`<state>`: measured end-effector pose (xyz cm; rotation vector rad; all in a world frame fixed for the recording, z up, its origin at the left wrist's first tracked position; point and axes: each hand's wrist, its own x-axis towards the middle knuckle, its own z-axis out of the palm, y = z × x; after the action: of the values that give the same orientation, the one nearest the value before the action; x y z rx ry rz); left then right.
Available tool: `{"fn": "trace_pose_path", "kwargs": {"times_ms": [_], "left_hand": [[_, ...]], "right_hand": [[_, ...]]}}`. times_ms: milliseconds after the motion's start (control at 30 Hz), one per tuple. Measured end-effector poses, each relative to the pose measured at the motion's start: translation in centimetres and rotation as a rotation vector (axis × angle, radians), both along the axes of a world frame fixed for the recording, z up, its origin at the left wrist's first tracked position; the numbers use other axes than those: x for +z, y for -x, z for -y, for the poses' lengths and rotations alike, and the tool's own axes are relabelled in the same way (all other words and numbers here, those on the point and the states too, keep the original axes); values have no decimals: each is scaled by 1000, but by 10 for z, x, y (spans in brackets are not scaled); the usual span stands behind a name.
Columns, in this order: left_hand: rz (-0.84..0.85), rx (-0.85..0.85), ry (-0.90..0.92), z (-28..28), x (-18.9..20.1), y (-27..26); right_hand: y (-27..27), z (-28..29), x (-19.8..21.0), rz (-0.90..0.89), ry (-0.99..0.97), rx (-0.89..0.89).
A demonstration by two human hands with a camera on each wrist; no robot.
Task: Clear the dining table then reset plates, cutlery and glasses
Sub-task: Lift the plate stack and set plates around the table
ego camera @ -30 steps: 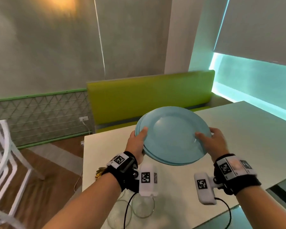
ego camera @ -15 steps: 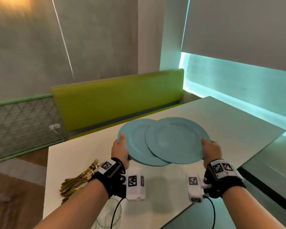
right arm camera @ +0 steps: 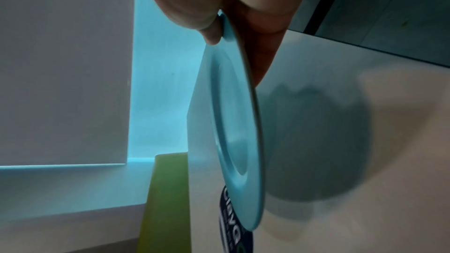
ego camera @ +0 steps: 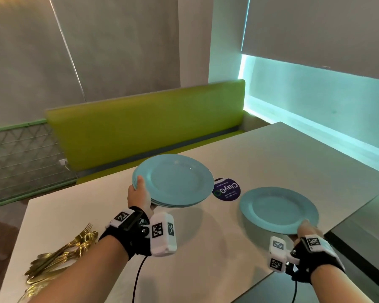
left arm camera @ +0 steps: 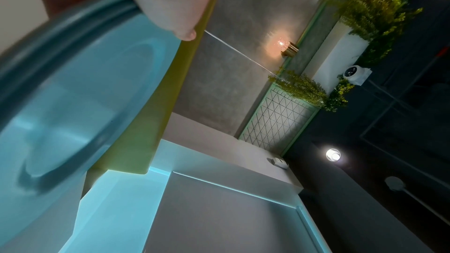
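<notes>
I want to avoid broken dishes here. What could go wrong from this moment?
The right hand pinches the single plate only at its near rim, so it may tip or slip. That plate hangs near the table edge and could be set down overhanging it. The left hand alone carries the plate stack by one side; the stack might slide.

Both forearms were bare, no sleeves. Each wrist wore a black strap — the left wrist strap [ego camera: 127,232] and the right wrist strap [ego camera: 315,256] — topped by a white tag with a black square-pattern marker. A white camera box [ego camera: 163,234] jutted from the left strap and another [ego camera: 277,254] from the right, both marker-printed, each trailing a black cable [ego camera: 137,278].
</notes>
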<state>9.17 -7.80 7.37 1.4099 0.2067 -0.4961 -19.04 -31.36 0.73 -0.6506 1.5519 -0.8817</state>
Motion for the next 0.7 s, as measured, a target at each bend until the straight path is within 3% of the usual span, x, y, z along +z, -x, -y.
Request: {"fn": "trace_pose_path", "kwargs": {"times_ms": [100,300,367,433,500,700], "left_hand": [[-14,-12,1,22,-8,3],[-32,-47,8,61,-19,10],[-40,-56,3,73,-22,13],[-46,-64,-1,83,-24,16],[-51,-74,-3,92,-26,20],[-48,-99,2,113,-28,30]], "right_hand": [[10,25,-24,-64,-36,-42],[21,60,-49,49,-80,-124],[27,71,-63,4,-98,-78],[45,110,-121,-109,-114,18],[54,132,-151,-179,-165,76],[45,109,-94,-222,-149,216]]}}
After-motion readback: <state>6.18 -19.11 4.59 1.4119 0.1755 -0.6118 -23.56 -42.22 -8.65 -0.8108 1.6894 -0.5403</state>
